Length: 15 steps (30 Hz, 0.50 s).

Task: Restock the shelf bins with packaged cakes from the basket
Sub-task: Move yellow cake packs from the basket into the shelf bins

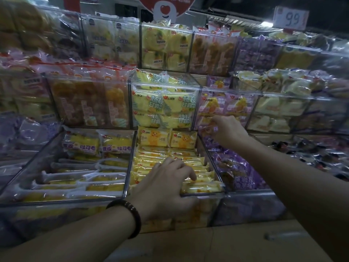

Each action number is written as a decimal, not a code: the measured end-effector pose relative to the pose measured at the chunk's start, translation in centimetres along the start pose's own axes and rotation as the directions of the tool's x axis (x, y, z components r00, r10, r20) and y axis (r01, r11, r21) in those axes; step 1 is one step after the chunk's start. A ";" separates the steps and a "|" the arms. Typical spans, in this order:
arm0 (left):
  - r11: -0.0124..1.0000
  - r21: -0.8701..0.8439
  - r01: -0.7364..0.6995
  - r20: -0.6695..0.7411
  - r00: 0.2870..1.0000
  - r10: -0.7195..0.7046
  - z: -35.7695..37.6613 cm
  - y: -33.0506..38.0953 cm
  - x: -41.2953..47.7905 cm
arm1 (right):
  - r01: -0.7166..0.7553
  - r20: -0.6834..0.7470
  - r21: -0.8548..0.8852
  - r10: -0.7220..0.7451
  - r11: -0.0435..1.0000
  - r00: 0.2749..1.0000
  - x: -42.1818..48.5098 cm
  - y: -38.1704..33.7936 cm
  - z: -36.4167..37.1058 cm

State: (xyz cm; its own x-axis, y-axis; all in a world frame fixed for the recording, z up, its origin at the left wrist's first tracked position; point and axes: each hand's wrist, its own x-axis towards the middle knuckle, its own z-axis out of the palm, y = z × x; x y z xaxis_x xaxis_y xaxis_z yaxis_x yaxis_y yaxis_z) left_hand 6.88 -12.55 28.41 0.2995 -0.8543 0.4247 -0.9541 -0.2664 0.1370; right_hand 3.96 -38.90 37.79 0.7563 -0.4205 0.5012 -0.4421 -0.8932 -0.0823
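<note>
A dim shop aisle, with tiers of clear acrylic shelf bins (130, 167) climbing toward a "99" price card (291, 17). The stock is small film-wrapped cake. I judge it light, soft and easily crushed, with slick, crinkly wrappers. It is best taken by a sealed end flap or lightly across the sides.

In the lowest middle bin, yellow packaged cakes (170, 159) stand on edge in tight rows. The left hand (166, 184), a beaded bracelet (130, 214) at its wrist, lies over them. Its bent fingers press on their tops, its thumb is by the front wall, and it clasps nothing that shows.

Further right, the right hand (230, 129) pinches a purple-wrapped cake (209, 129) in curled fingers at the foot of the purple bin one tier up.

The basket is nowhere in view. Motion blur smears the outer bins, so their labels cannot be read. The right fingertips are lost behind the wrapper.
</note>
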 end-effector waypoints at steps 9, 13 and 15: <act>0.939 0.212 -0.272 -0.218 0.923 0.317 0.1 0.6 -2.3 | 0.181 -0.306 0.280 -0.091 0.943 0.948 -17.2 -4.8 0.0; 0.881 0.277 -0.383 -0.259 0.854 0.452 3.4 2.5 -7.8 | 0.271 -0.352 0.282 -0.164 0.920 0.921 -26.1 -6.5 3.5; 0.918 0.191 -0.348 -0.237 0.891 0.387 6.1 2.9 -11.6 | 0.301 -0.385 0.244 -0.192 0.922 0.902 -29.4 -6.7 5.5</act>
State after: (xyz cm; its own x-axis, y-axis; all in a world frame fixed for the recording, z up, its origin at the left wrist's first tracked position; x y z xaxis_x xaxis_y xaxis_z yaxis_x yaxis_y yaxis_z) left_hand 0.59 -6.17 18.40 -0.1012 -0.7589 0.6433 -0.9807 -0.0326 -0.1927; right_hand -12.66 -21.46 18.83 0.5817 -0.1464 0.8001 -0.0627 -0.9888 -0.1354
